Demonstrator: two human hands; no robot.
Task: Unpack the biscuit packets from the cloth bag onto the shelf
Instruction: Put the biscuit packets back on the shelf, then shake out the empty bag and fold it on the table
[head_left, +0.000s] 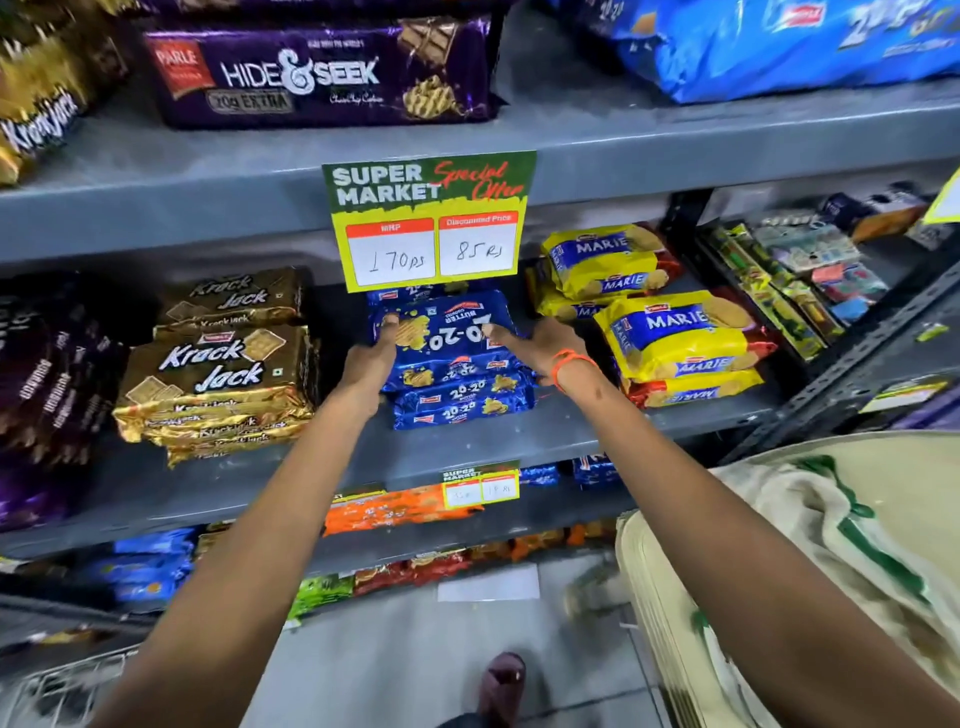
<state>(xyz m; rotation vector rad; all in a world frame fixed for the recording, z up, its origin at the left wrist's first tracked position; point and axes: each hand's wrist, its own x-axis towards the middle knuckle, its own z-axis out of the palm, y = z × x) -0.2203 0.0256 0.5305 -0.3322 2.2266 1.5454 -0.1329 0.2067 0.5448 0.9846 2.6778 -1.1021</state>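
Forearms, two, bare, reach from the lower frame edge up toward the middle shelf (519, 441), a grey metal board.

Cloth bag (810, 545): cream with green print, slumped at lower right, beside the right forearm. Its contents cannot be seen.

Left hand (371, 364): clamped on the left end of the top blue packet (447, 325), thumb on its upper face.

Right hand (540, 348): clamped on the right end of the same packet, thumb on top; an orange band (569, 364) circles the wrist.

Top blue packet: labelled 20-20, print reading upside down, held between both hands and resting on the blue stack (462, 397).

Blue stack: more 20-20 packets, piled flat at the centre of the middle shelf, under the held one.

Gold packets (218, 374): Krack Jack, stacked to the left of the blue stack, a gap between them.

Yellow packets (680, 343): Marie, two piles to the right of the blue stack.

Price sign (431, 221): green and yellow, clipped to the edge of the upper shelf (675, 150), hanging just above the held packet; handwritten figures 170 and 85.

Purple packet (322, 73): Hide & Seek, lying on the upper shelf.

Sandal (501, 680): dark, on the grey floor at the bottom centre.
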